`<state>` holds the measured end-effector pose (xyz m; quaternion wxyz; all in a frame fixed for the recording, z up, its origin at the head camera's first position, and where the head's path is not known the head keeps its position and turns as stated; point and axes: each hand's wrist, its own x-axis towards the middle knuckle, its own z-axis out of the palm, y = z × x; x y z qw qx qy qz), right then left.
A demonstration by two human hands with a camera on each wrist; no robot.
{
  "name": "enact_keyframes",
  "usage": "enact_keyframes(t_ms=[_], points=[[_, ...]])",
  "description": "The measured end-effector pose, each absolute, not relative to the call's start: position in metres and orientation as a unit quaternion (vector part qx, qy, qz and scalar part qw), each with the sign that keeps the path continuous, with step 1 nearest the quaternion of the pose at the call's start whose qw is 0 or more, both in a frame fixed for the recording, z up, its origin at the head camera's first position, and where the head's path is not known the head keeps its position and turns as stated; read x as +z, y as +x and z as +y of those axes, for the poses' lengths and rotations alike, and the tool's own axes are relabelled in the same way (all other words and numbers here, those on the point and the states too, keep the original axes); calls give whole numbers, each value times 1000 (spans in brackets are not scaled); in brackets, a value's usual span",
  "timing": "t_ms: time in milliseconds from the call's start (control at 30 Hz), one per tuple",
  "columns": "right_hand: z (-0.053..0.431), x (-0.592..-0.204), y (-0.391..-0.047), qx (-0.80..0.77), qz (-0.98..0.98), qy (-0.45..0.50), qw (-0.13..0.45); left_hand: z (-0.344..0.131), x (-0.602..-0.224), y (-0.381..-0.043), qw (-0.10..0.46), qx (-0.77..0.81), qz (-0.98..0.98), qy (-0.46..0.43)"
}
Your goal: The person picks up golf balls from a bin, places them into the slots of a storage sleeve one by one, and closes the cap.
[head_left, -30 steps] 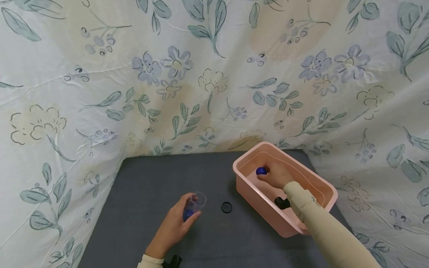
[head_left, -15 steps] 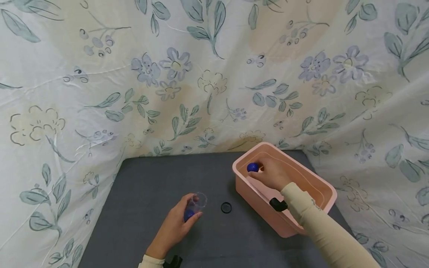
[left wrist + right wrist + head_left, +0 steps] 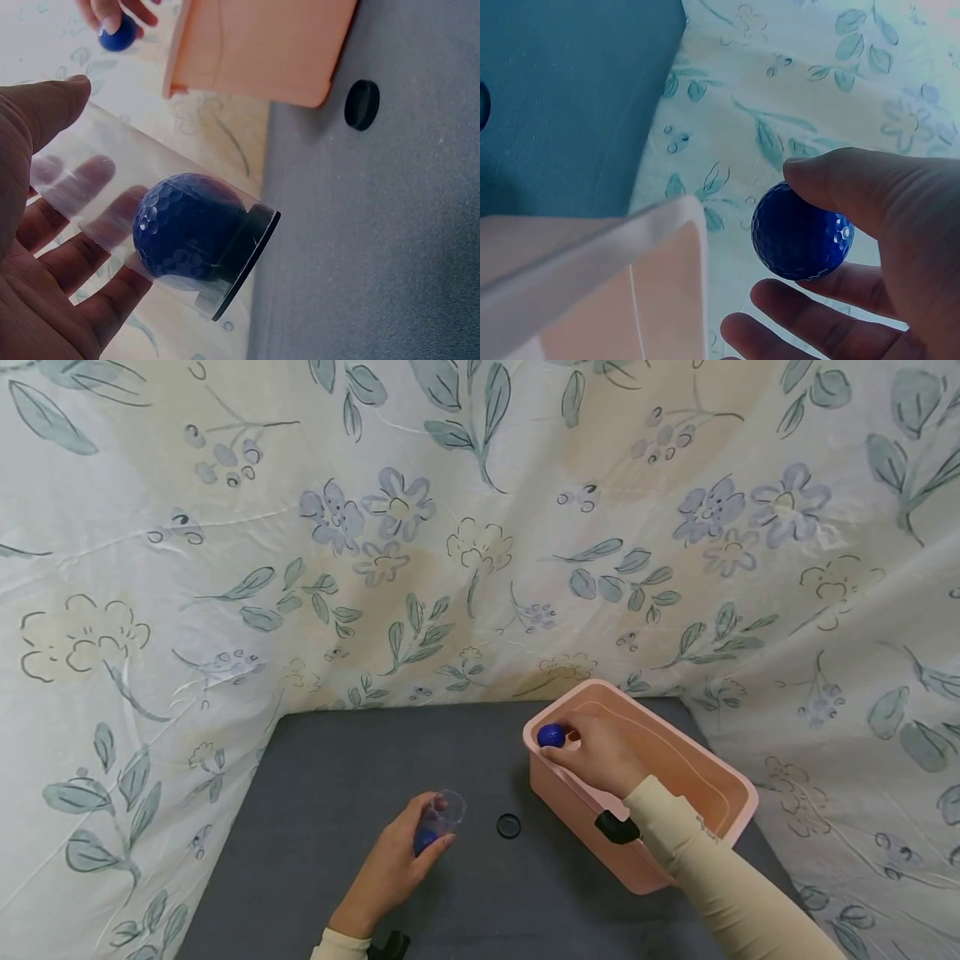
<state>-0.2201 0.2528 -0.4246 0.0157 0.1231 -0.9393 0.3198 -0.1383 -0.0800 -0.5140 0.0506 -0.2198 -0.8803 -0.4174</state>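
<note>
My left hand grips a clear plastic tube with a black cap on its lower end. Inside the tube, a dark blue golf ball sits against that cap; the other end is uncapped. Between thumb and fingers, my right hand pinches a second blue golf ball. In the head view this ball overlaps the left end of the pink bin, and the right wrist view shows it higher than the bin's rim.
A loose black cap lies on the dark grey table between the left hand and the bin. Floral fabric hangs behind the table and along its sides.
My right hand has lifted the golf ball from inside the pink bin and moved left toward the rim. The left hand with the tube stays almost still.
</note>
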Motion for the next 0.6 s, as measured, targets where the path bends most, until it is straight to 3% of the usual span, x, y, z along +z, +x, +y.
enact_keyframes(t_ms=[300, 600], points=[[234, -423, -214, 328, -928, 176, 24, -81, -517, -137, 67, -417, -878, -224], [214, -424, -205, 340, -930, 139, -4, -79, -513, -136, 49, -417, -883, -211]])
